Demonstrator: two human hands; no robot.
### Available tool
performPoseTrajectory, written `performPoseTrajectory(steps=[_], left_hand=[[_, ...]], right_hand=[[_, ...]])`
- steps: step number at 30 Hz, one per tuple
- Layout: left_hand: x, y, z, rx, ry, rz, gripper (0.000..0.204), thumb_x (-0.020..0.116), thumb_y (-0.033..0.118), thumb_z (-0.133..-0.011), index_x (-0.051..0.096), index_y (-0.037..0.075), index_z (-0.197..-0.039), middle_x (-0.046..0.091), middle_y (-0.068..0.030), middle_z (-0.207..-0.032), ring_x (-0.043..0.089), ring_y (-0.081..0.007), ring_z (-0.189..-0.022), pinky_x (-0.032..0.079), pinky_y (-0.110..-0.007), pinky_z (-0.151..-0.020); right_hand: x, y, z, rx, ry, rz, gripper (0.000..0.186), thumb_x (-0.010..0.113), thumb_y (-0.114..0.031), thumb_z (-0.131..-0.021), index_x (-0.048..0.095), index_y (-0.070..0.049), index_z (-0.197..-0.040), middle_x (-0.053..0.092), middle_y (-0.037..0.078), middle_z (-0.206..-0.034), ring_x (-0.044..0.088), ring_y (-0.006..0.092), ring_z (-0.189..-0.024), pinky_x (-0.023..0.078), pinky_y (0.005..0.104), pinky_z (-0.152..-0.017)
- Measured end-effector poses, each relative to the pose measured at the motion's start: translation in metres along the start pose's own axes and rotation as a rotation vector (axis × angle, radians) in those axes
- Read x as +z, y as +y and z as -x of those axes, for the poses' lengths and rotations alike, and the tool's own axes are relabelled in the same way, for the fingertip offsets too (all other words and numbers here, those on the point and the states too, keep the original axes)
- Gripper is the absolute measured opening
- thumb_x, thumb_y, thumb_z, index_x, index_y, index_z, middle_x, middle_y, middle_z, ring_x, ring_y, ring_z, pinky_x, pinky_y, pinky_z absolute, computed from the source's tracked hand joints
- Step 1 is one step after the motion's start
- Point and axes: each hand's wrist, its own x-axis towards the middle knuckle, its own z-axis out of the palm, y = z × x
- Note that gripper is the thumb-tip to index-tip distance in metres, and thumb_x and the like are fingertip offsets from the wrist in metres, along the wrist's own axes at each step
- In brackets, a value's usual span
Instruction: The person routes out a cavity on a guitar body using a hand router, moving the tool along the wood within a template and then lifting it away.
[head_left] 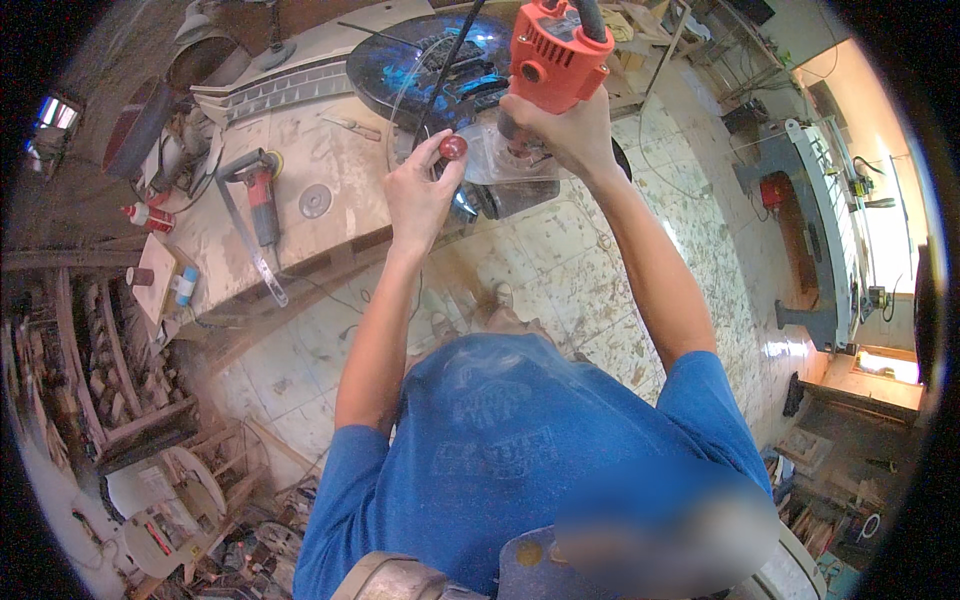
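An orange trim router point(560, 58) stands over the near right edge of a round black tabletop with glossy blue patches point(385, 75). My right hand point(565, 130) is wrapped round the router's lower body. A clear plastic base plate point(490, 155) reaches left from under the router. At that plate's left end is a round red knob point(453, 148), pinched between the fingers of my left hand point(425, 185). My right hand and the tool hide the router's bit. A dark cable rises from the router's top.
On the wooden bench point(350, 205) left of my hands lie an angle grinder point(262, 205), a grey disc point(315, 201), a metal strip point(262, 265) and a red bottle point(148, 217). A large grey machine point(805, 220) stands at the right. Dust and chips litter the tiled floor point(680, 200).
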Motion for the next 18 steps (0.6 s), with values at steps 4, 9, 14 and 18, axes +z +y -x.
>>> performPoseTrajectory(steps=[4,9,14,18], left_hand=[[0.003,-0.006,-0.006,0.007,0.037,0.023,0.041,0.081,0.023,-0.095,0.077,0.005,-0.132,0.081,-0.0187,-0.121,0.079,-0.0219,-0.113,0.058,-0.032,-0.095],[0.002,-0.016,-0.019,-0.035,0.088,0.146,0.042,0.081,0.019,-0.095,0.076,0.002,-0.133,0.082,-0.0161,-0.120,0.078,-0.0222,-0.114,0.058,-0.034,-0.098],[0.006,-0.017,-0.022,0.007,0.107,0.057,0.043,0.081,0.021,-0.096,0.075,0.002,-0.135,0.081,-0.0170,-0.122,0.078,-0.0219,-0.115,0.058,-0.033,-0.099],[0.009,-0.013,-0.022,0.006,0.081,-0.025,0.044,0.081,0.020,-0.098,0.074,0.002,-0.137,0.081,-0.0163,-0.125,0.077,-0.0200,-0.116,0.059,-0.032,-0.099]], right_hand=[[0.006,0.000,-0.009,-0.017,0.038,0.023,0.068,0.095,-0.042,-0.072,0.068,-0.007,-0.125,0.080,0.009,-0.108,0.079,0.0253,-0.099,0.061,0.0400,-0.089],[0.021,0.001,-0.024,-0.097,0.024,0.029,0.049,0.093,-0.031,-0.080,0.073,-0.004,-0.116,0.078,0.004,-0.102,0.074,0.0151,-0.092,0.059,0.0339,-0.084],[0.015,-0.005,-0.028,0.079,-0.088,-0.095,0.047,0.091,-0.030,-0.082,0.073,-0.003,-0.116,0.079,0.004,-0.097,0.077,0.0149,-0.086,0.061,0.0328,-0.075],[0.009,0.003,-0.029,-0.031,-0.050,-0.050,0.042,0.089,-0.029,-0.084,0.074,-0.003,-0.113,0.079,0.004,-0.098,0.077,0.0143,-0.084,0.061,0.0325,-0.073]])
